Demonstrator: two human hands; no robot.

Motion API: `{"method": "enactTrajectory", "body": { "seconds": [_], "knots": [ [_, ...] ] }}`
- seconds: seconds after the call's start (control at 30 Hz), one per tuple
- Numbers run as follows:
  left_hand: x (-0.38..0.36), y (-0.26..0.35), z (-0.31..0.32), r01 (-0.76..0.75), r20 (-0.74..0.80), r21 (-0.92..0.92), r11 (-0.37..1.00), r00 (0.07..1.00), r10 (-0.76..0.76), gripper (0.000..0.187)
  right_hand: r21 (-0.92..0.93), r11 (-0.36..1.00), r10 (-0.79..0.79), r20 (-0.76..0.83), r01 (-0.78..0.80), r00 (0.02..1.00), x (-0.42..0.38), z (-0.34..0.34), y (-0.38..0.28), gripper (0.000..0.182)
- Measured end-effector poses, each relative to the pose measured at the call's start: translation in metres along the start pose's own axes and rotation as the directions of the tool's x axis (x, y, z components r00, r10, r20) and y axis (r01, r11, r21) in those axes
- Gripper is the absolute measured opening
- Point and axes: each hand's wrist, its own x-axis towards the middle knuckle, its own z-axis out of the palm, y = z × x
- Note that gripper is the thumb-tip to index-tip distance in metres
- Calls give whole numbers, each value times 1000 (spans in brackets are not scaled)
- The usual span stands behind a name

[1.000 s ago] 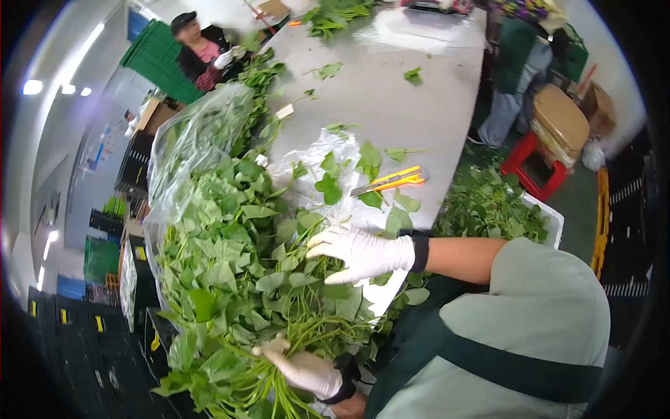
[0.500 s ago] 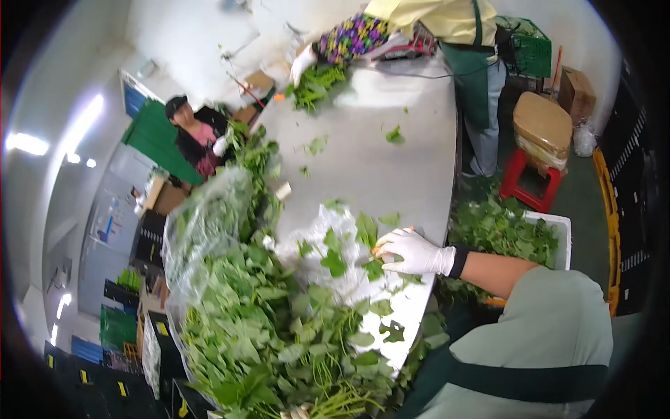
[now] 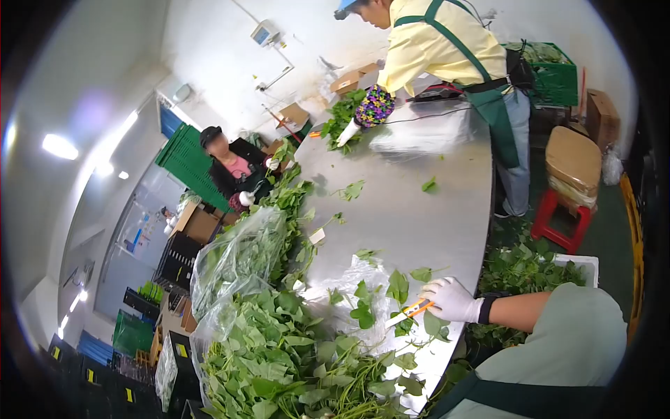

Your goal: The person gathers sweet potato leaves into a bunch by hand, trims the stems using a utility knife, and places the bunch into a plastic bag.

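My right hand [image 3: 452, 300], in a white glove, is closed around an orange utility knife [image 3: 417, 308]. The pale blade end points left, over leaves and crumpled clear plastic [image 3: 359, 279] on the metal table [image 3: 401, 202]. Loose leafy sprigs [image 3: 363, 307] lie just left of the knife. A large heap of leafy greens [image 3: 258, 349] with long stems fills the near left side of the table, partly inside a clear plastic bag [image 3: 241, 244]. My left hand is outside the picture.
Across the table, a person in a yellow top [image 3: 447, 42] reaches a gloved hand to greens [image 3: 342, 115] beside stacked clear plastic sheets [image 3: 426, 133]. Another person [image 3: 234, 167] handles greens at left. A white box [image 3: 583, 264] of greens and a red stool [image 3: 558, 222] stand right.
The view has tilted up, so the scene sits lower. My right hand now shows the knife clearly. The person in yellow has bent over the greens, and plastic sheets show beside them.
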Motion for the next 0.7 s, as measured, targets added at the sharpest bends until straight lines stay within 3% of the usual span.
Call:
{"method": "enactTrajectory", "body": {
  "seconds": [0.07,0.13,0.23,0.57,0.6,0.7],
  "knots": [
    [3,2,12,221,-44,-406,887,964,-261,9,25,1000,8,6,-8,1000,-2,0,-3,37],
    [8,11,23,274,-54,-510,816,936,-348,10,58,998,26,38,-28,999,3,-12,-4,35],
    [12,15,32,279,-78,-543,792,922,-379,12,7,1000,-1,-19,1,1000,2,-3,-1,35],
    [18,29,67,296,-211,-610,735,833,-511,18,118,993,29,-37,-25,999,3,-2,3,32],
    [17,23,60,292,-133,-598,746,882,-452,21,119,992,33,-31,-29,999,4,-2,3,32],
    [21,11,50,305,-42,-677,669,892,-449,21,116,991,65,-19,-62,998,2,-3,0,28]
  ]
}}
